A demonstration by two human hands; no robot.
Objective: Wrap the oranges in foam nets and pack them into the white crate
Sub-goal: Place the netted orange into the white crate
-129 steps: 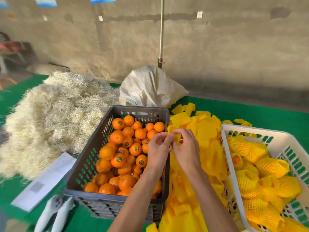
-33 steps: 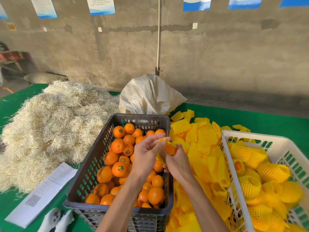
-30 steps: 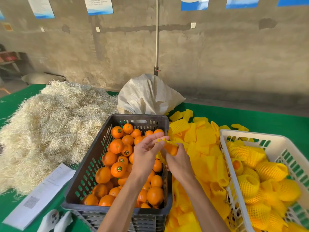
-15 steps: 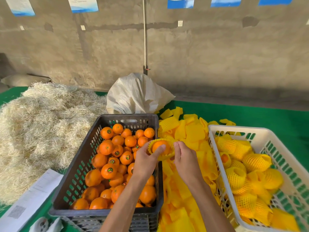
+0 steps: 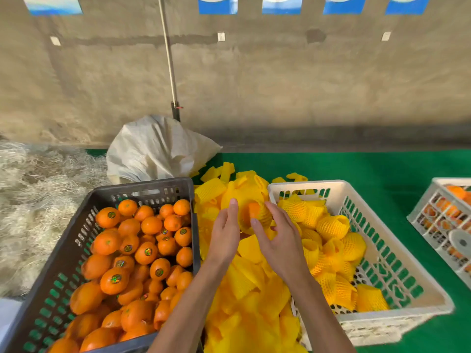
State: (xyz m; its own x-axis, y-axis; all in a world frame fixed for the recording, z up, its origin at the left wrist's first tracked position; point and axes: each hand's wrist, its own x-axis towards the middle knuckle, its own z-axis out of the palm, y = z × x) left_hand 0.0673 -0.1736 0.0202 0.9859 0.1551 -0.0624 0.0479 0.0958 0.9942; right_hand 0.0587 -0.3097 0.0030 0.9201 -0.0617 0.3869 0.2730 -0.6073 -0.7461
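Green cloth point(image 5: 369, 169) covers the table below a bare grey wall point(image 5: 280, 85). Since half a second ago the view has swung right: a second white crate point(image 5: 443, 225) now shows at the right edge, cut off, and the straw point(image 5: 38, 200) has slid mostly out on the left. Both hands have moved from the grey crate's point(image 5: 142, 187) right rim to above the loose nets point(image 5: 244, 289), just beside the white crate's point(image 5: 382, 263) near corner.

An orange point(image 5: 252, 208) half sheathed in a net point(image 5: 265, 217) sits between the fingertips. Right hand point(image 5: 279, 240): fingers curled round it, thumb pressed on the net's front. Left hand point(image 5: 225, 231): fingers straight and together, lying flat along the orange's left side.

Right of the fingers, wrapped oranges point(image 5: 331, 240) fill the white crate's middle and left; bare crate floor shows along its right wall. Left of the fingers, bare oranges point(image 5: 142, 248) fill the grey crate. Beyond them lies a white sack point(image 5: 158, 149).

Motion blur softens the orange and net. The orange's underside is hidden by the hands.
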